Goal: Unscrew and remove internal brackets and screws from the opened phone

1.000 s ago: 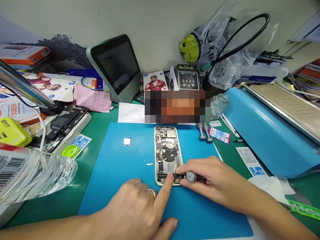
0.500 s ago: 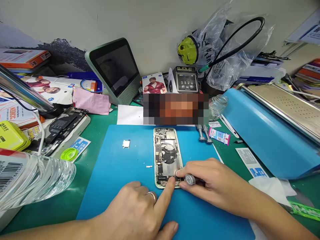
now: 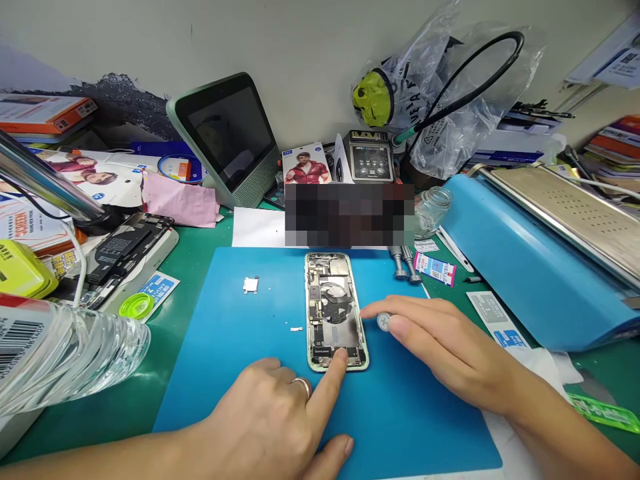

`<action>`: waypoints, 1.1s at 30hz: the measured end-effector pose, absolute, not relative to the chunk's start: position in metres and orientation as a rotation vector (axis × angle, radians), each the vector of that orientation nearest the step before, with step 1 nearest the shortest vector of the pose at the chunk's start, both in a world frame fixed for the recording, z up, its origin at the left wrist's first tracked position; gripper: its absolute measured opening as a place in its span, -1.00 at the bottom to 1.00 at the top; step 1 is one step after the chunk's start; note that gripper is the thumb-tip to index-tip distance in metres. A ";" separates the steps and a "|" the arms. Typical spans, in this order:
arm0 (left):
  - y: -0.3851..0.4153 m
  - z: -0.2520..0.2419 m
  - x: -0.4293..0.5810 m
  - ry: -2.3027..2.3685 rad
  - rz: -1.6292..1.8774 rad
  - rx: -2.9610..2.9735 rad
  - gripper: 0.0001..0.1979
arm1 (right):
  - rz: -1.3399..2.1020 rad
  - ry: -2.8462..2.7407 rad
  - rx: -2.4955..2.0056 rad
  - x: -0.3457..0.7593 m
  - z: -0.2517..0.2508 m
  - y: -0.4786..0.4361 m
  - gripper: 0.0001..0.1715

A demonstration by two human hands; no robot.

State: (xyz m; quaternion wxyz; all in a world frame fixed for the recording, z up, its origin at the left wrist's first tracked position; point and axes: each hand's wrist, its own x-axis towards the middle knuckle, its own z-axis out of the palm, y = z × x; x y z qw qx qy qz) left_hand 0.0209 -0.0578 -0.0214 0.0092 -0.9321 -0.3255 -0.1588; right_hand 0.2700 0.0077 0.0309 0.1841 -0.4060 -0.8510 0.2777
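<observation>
An opened phone (image 3: 336,313) with its inner parts bare lies upright on the blue mat (image 3: 240,347). The index fingertip of my left hand (image 3: 280,413) presses on its lower end; the thumb is apart and this hand holds nothing. A ring is on one finger. Beside the phone's right edge, my right hand (image 3: 450,340) holds a grey screwdriver (image 3: 384,322), its round cap with a cross mark showing between thumb and fingers. Left of the phone lie a small metal plate (image 3: 251,285) and a tiny bracket (image 3: 297,329).
Two screwdrivers (image 3: 399,264) stand by the mat's back edge near a glass jar (image 3: 433,210). A blue machine (image 3: 510,267) is at the right. At the left are a clear plastic container (image 3: 95,360), a green cap (image 3: 137,306) and another phone part (image 3: 120,250).
My right hand has lifted away from the phone's lower right corner, up and to the right, with the screwdriver. My left fingertip has stayed on the phone.
</observation>
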 end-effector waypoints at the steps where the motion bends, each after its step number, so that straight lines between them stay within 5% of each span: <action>1: -0.058 -0.021 0.021 -1.021 -0.493 -2.915 -0.34 | 0.779 -2.379 -1.161 0.270 0.030 0.009 -0.66; 18: -0.059 -0.018 0.020 -1.023 -0.473 -2.925 -0.34 | 0.708 -2.393 -1.298 0.275 0.026 0.012 -0.64; 33: -0.057 -0.019 0.020 -1.005 -0.492 -2.915 -0.32 | 0.786 -2.683 -0.981 0.266 0.024 0.007 -0.75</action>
